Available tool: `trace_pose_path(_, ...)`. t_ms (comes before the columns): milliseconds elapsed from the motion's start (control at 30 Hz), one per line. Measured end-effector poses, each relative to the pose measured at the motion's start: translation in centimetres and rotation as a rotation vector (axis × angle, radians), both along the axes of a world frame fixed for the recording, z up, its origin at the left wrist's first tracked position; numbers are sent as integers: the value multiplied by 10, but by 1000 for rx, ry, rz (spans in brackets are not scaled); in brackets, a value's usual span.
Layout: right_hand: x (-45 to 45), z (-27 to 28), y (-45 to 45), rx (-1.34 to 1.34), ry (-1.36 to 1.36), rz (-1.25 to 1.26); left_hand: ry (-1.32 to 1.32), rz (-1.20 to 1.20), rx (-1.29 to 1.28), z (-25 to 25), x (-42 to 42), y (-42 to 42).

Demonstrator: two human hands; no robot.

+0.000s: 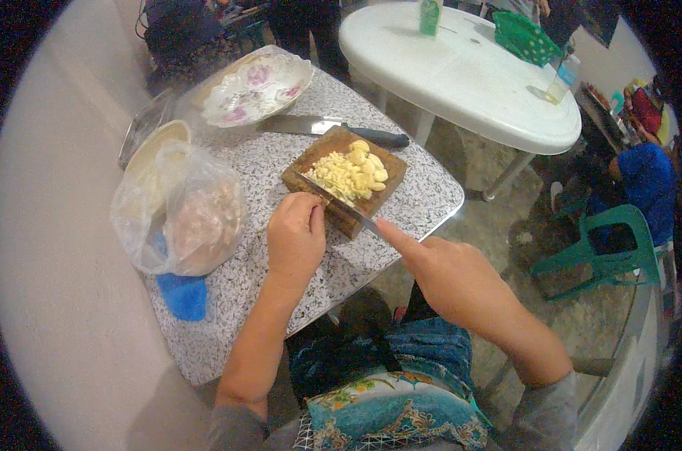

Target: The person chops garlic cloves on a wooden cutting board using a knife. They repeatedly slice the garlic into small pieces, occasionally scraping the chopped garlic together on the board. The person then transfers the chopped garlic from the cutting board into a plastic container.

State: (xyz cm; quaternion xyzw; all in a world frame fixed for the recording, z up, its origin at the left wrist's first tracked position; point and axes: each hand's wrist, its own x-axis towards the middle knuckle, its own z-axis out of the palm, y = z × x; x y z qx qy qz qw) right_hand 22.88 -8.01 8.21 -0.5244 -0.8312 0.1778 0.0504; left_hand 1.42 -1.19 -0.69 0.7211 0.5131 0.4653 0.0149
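A thick wooden chopping block [349,225] lies on the speckled table. On it are a heap of finely chopped pale yellow pieces, likely garlic [335,175], and several whole peeled cloves [372,169] at its far right. My right hand [459,276] grips a knife [346,208], its index finger stretched along the blade's spine; the handle is hidden in the hand. The blade lies across the near side of the block. My left hand [298,231] is at the block's near left edge, fingers curled beside the blade; whether they pinch a small piece is unclear.
A second knife with a black handle [377,136] lies behind the block, beside a floral dish [256,84]. Plastic bags with pinkish contents [205,220] and a blue item [184,296] are at left. Beyond are a white oval table [459,79], a green chair [617,248] and a person in blue.
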Motion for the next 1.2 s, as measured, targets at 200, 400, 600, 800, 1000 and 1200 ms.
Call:
trace_pose_path(200,3,-10,2,-20,56,3,0,-12,-6,1,2,0)
trace_pose_path(400,5,-12,11,-32,58,2,-26,-17,-35,-1,1,1)
trace_pose_path(600,10,-5,7,-101,168,-23,-32,-24,-14,-1,2,1)
trace_pose_path(800,7,-14,9,-53,126,8,-49,-19,-8,-1,4,0)
trace_pose_path(1000,3,-9,6,-14,74,21,-46,-19,-25,-2,1,2)
trace_pose_path(1200,10,5,-2,-51,13,-22,-41,-26,-24,-2,1,3)
